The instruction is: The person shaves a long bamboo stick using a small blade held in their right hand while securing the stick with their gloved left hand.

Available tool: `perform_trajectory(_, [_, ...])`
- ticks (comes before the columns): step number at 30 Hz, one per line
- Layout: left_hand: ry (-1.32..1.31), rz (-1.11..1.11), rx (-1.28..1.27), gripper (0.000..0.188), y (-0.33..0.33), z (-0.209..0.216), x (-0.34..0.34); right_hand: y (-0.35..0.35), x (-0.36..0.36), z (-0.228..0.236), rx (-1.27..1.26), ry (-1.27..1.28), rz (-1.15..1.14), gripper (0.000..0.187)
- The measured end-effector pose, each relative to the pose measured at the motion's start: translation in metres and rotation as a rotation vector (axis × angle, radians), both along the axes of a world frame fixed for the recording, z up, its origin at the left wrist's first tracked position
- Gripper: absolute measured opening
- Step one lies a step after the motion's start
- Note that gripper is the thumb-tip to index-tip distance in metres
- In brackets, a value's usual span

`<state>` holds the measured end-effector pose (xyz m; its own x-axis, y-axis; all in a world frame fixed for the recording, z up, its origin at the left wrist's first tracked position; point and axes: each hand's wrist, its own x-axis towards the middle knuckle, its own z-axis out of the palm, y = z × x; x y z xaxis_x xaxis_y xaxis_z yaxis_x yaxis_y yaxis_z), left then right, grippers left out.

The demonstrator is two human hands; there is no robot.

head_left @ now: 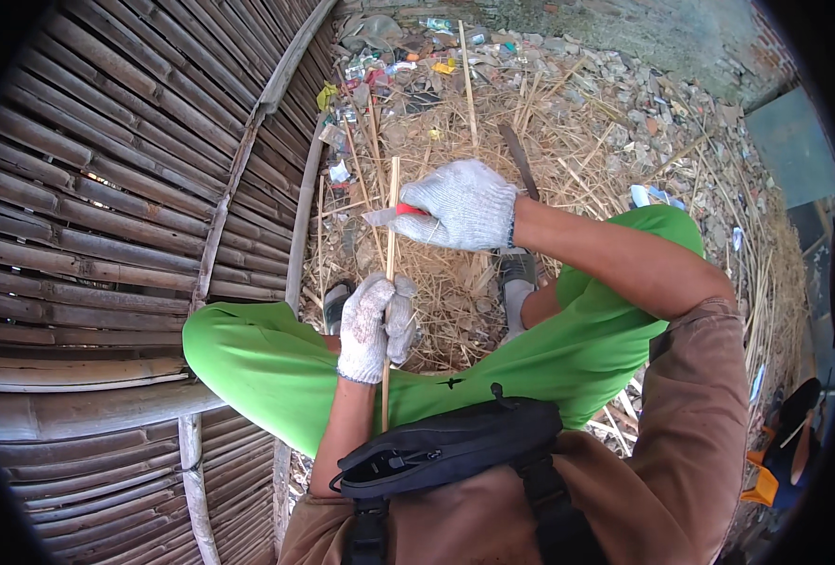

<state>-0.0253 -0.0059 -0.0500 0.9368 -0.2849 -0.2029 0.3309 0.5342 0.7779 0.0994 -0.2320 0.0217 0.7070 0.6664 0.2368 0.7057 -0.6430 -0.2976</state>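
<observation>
My right hand (462,202), in a white knit glove, is closed round the red handle of a small knife (380,217). Its short blade points left and lies across a thin bamboo strip (392,247), near the strip's far end. The strip runs lengthwise in front of me, its near end reaching the black bag at my waist. Below the knife, my left hand (372,325), gloved too, is wrapped round the strip. Part of the left fingers is hidden behind the strip.
A bamboo slat wall (125,217) stands close on my left. Straw and shavings (455,311) cover the ground between my feet. A dark flat blade-like piece (519,158) and a long bamboo strip (468,85) lie ahead. Litter and rubble (389,71) spread toward the far wall (624,33).
</observation>
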Motion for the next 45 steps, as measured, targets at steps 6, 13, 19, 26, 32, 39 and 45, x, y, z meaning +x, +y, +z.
perform_trajectory(6, [-0.049, -0.018, 0.014, 0.034, 0.0, 0.001, -0.002, -0.048, 0.065, 0.018, -0.087, -0.028, -0.3, 0.059])
perform_trajectory(13, [-0.042, -0.01, 0.023, 0.033, 0.003, -0.001, -0.002, -0.047, 0.039, 0.013, 0.042, -0.081, -0.266, 0.052])
perform_trajectory(19, [-0.041, 0.005, 0.017, 0.032, 0.005, -0.002, -0.002, -0.012, 0.01, 0.002, 0.039, 0.026, -0.054, 0.05])
perform_trajectory(26, [-0.048, 0.078, 0.349, 0.025, -0.006, 0.007, -0.002, -0.004, 0.016, -0.001, 0.365, 0.403, -0.205, 0.057])
perform_trajectory(32, [-0.056, 0.063, 0.565, 0.025, -0.011, 0.015, -0.002, 0.001, 0.015, -0.013, 0.488, 0.589, -0.275, 0.049])
perform_trajectory(39, [-0.18, 0.086, 0.646, 0.025, -0.011, 0.015, -0.004, 0.003, 0.013, -0.005, 0.538, 0.767, -0.34, 0.042])
perform_trajectory(45, [-0.092, 0.085, 0.556, 0.025, -0.009, 0.016, -0.003, -0.002, 0.017, -0.021, 0.335, 0.51, -0.237, 0.044])
